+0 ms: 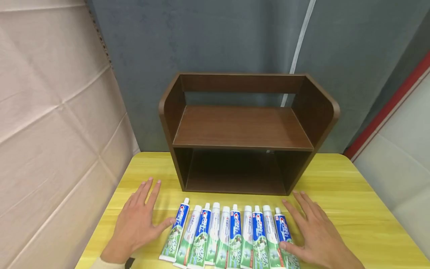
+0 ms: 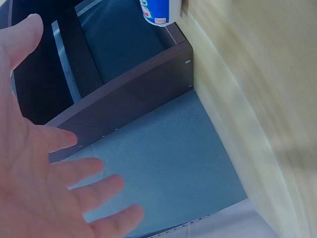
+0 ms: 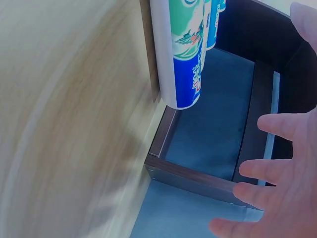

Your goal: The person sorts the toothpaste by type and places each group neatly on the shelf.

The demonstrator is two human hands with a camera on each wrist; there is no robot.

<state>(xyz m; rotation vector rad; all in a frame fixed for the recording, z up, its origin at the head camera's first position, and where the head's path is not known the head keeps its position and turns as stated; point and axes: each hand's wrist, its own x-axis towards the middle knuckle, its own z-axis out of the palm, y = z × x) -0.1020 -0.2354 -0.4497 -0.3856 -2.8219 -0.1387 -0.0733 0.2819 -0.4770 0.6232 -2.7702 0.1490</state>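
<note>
Several toothpaste tubes [image 1: 235, 231] lie side by side in a row on the table, caps toward the shelf. Blue-and-green ones alternate in part with white-and-green ones. My left hand [image 1: 137, 220] is at the row's left end, fingers straight and spread, its thumb tip by the leftmost tube [image 1: 176, 231]. At the other end my right hand [image 1: 314, 231] spreads its fingers, with the thumb overlapping the rightmost tube [image 1: 283, 226] in the head view. Both wrist views show the palms holding nothing. Behind the row stands a dark brown two-tier shelf [image 1: 243, 127].
The yellow wood-grain table [image 1: 151, 168] carries the shelf near its back edge. A grey curtain [image 1: 228, 37] hangs behind it. Pale cloth [image 1: 57, 123] covers the left side, and a red-edged white panel [image 1: 399, 149] stands at the right.
</note>
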